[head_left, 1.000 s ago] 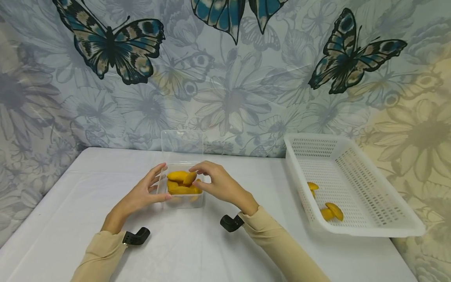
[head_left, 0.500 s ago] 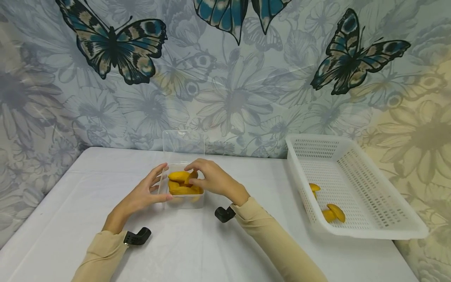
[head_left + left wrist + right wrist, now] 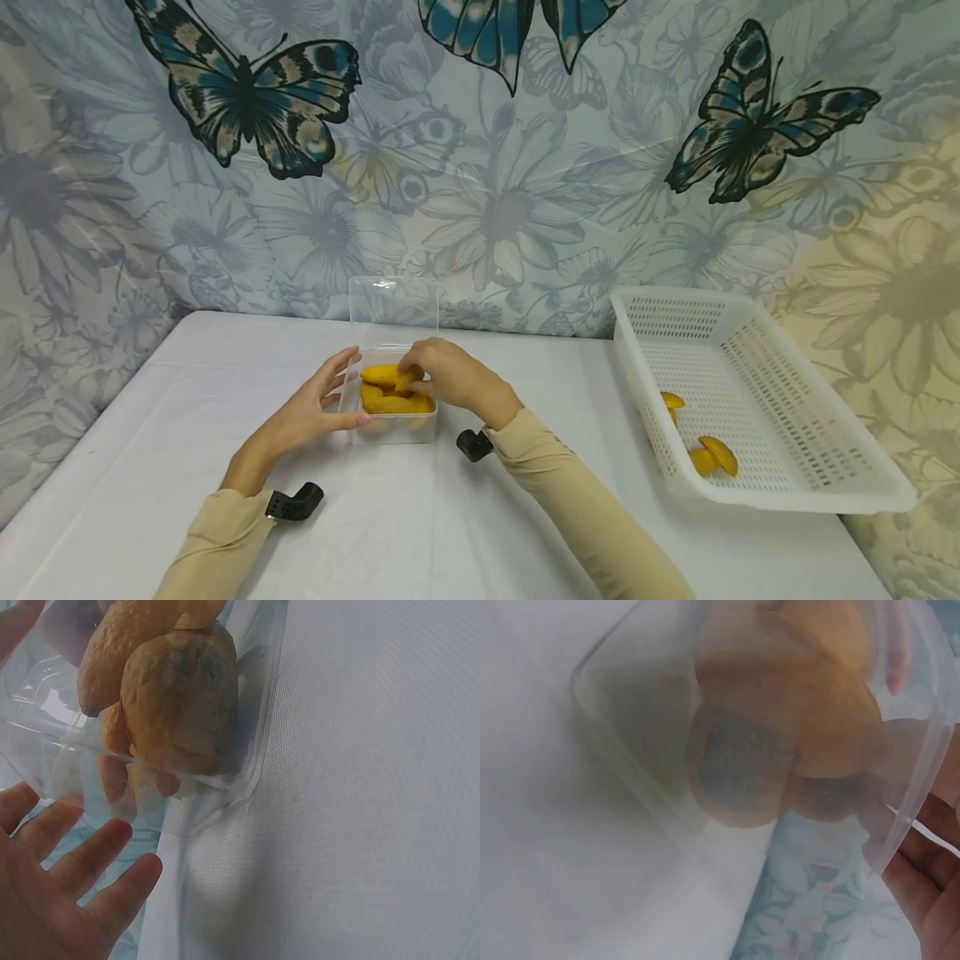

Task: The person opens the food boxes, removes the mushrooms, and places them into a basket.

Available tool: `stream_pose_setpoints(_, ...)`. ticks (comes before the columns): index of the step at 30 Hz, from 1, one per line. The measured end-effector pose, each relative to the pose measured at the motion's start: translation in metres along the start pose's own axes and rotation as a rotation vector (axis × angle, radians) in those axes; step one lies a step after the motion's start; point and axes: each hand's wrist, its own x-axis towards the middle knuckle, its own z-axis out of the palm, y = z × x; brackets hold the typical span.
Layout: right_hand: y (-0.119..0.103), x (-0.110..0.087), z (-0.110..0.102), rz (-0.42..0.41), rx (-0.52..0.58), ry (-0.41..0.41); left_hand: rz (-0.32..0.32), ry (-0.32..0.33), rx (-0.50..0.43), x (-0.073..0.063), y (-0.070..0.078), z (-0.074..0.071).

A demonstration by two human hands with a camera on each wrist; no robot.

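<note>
A clear plastic box (image 3: 397, 430) with its lid (image 3: 394, 308) raised stands on the white table, holding several yellow mushrooms (image 3: 381, 375). Beside its left wall is my left hand (image 3: 300, 411), fingers spread and fairly straight, the thumb at the front corner; in the left wrist view the fingertips (image 3: 120, 832) lie against or very close to the plastic. From the right, my right hand (image 3: 459, 379) reaches over the rim and pinches a mushroom (image 3: 405, 381) inside the box. The right fingertips are partly hidden in the head view. Through the wall, the right wrist view shows mushrooms (image 3: 742, 765) pressed together.
At the right, a white perforated plastic basket (image 3: 795, 497) holds two yellow mushrooms (image 3: 715, 456) near its left wall. A patterned butterfly cloth (image 3: 495, 208) hangs behind the table. Black wrist cameras (image 3: 296, 502) sit on both sleeves.
My right hand has lowered the pinched mushroom among the others, moving slightly left and then back to the right. The left hand stays beside the box. The view has shifted slightly.
</note>
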Motion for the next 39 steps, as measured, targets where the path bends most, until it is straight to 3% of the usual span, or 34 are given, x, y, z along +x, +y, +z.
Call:
stream_pose_setpoints(13,-0.003,0.001,-0.003,-0.047,0.008,0.007,-0.001,0.002,0.000,0.000,0.001,-0.001)
stream_pose_setpoints(21,-0.005,-0.003,-0.010,-0.045,0.229,0.017,-0.009,-0.001,-0.006,0.001,0.004,-0.002)
stream_pose_setpoints(24,-0.006,-0.003,-0.010,-0.040,0.262,-0.004,-0.012,0.006,0.003,0.001,0.005,-0.003)
stream_pose_setpoints(31,-0.009,-0.002,-0.005,0.016,0.217,-0.060,-0.002,0.007,0.002,0.000,0.005,-0.002)
stream_pose_setpoints(39,-0.008,-0.005,0.001,0.017,0.209,-0.021,-0.011,0.005,0.005,-0.003,0.004,0.000)
